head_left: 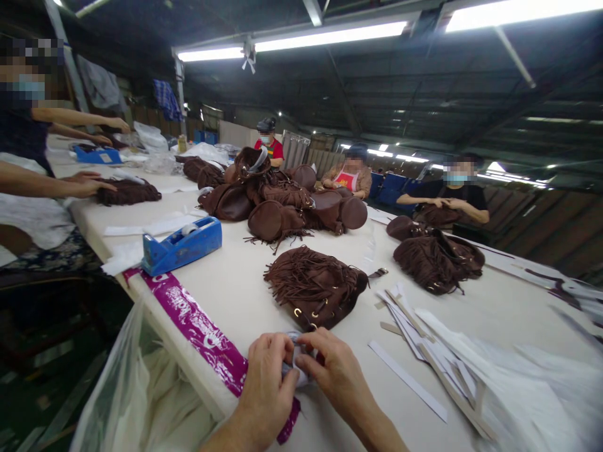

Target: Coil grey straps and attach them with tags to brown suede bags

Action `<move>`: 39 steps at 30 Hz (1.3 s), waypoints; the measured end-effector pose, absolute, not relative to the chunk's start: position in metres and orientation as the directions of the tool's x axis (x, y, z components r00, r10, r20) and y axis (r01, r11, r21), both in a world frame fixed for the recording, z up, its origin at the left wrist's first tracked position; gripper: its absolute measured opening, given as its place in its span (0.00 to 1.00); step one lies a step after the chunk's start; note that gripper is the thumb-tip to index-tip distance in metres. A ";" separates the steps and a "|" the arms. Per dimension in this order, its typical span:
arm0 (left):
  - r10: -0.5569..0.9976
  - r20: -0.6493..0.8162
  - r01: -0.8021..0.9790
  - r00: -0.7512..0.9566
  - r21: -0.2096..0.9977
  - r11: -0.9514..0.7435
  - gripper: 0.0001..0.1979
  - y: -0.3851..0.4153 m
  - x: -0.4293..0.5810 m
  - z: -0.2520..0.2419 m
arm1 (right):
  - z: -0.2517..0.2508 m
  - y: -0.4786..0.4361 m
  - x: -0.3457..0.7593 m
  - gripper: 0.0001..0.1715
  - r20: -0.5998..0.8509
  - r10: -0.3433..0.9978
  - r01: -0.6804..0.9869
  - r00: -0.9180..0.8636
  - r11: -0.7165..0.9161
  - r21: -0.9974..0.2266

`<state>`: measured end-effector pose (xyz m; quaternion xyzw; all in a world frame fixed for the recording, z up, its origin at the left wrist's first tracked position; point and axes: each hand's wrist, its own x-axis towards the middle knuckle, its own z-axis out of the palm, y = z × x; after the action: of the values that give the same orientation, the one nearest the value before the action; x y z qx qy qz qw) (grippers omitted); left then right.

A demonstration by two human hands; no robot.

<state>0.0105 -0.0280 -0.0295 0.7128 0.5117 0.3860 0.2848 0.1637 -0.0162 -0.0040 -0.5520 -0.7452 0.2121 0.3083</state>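
At ten o'clock from the hands, a blue tape dispenser sits, probably for easy reach; left hand and right hand pinch pale wrapping, likely steadying it, a brown fringed bag just beyond at twelve; paper strips lie at three.

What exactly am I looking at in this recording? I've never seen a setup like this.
There is no machine here, only a person's bare hands. The single picture comes from a camera worn on that person's head, looking forward and down. The left hand and right hand hold a small piece of whitish material, too covered to identify. On the pale table beyond lie a brown fringed bag, a pile of brown bags and a blue tape dispenser; paper strips lie to the right.
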 end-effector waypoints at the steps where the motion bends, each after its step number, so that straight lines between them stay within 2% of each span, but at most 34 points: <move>1: 0.946 0.270 0.509 0.181 0.797 -0.325 0.11 -0.028 0.010 -0.029 | -0.002 -0.015 0.165 0.08 0.261 0.935 0.718 -0.242 0.353 -0.599; 4: 0.942 0.288 0.519 0.173 0.786 -0.336 0.11 -0.029 0.009 -0.030 | -0.005 -0.014 0.166 0.07 0.361 0.863 0.737 -0.353 0.494 -0.461; 8: 0.940 0.293 0.535 0.173 0.774 -0.340 0.12 -0.027 0.009 -0.029 | -0.020 -0.016 0.165 0.15 0.583 0.672 0.757 -0.457 0.638 -0.141; 10: 0.937 0.284 0.551 0.206 0.757 -0.350 0.12 -0.025 0.009 -0.027 | -0.023 -0.017 0.166 0.17 0.623 0.628 0.760 -0.465 0.645 -0.083; 12: 0.935 0.263 0.570 0.239 0.741 -0.354 0.11 -0.024 0.008 -0.023 | -0.022 -0.017 0.168 0.15 0.612 0.661 0.749 -0.435 0.642 -0.161; 16: 0.947 0.216 0.602 0.238 0.732 -0.318 0.10 -0.021 0.011 -0.017 | -0.014 -0.018 0.175 0.05 0.422 0.841 0.624 -0.339 0.537 -0.568; 17: 0.950 0.212 0.609 0.228 0.730 -0.309 0.09 -0.020 0.011 -0.017 | -0.012 -0.019 0.176 0.07 0.357 0.878 0.580 -0.319 0.479 -0.659; 18: 0.952 0.214 0.615 0.220 0.727 -0.306 0.09 -0.020 0.012 -0.018 | -0.010 -0.019 0.177 0.12 0.298 0.906 0.543 -0.301 0.420 -0.728; 20: 0.947 0.235 0.616 0.217 0.720 -0.320 0.09 -0.019 0.013 -0.020 | -0.007 -0.021 0.177 0.20 0.235 0.933 0.510 -0.274 0.348 -0.787; 27: 0.920 0.308 0.579 0.243 0.715 -0.392 0.09 -0.021 0.013 -0.023 | -0.008 -0.018 0.170 0.12 0.294 0.925 0.517 -0.239 0.378 -0.768; 30: 0.932 0.273 0.586 0.238 0.725 -0.362 0.09 -0.021 0.014 -0.017 | -0.015 -0.020 0.167 0.13 0.397 0.895 0.543 -0.202 0.440 -0.716; 34: 0.944 0.199 0.598 0.262 0.734 -0.321 0.12 -0.019 0.011 -0.011 | -0.023 -0.026 0.169 0.15 0.525 0.804 0.505 -0.280 0.588 -0.632; 39: 0.931 0.189 0.582 0.313 0.736 -0.345 0.11 -0.015 0.007 -0.012 | -0.028 -0.028 0.177 0.17 0.544 0.739 0.463 -0.398 0.673 -0.576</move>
<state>0.0069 -0.0151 -0.0116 0.7597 0.4977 0.3091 0.2822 0.1774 -0.0280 -0.0278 -0.3670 -0.8189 0.1690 0.4077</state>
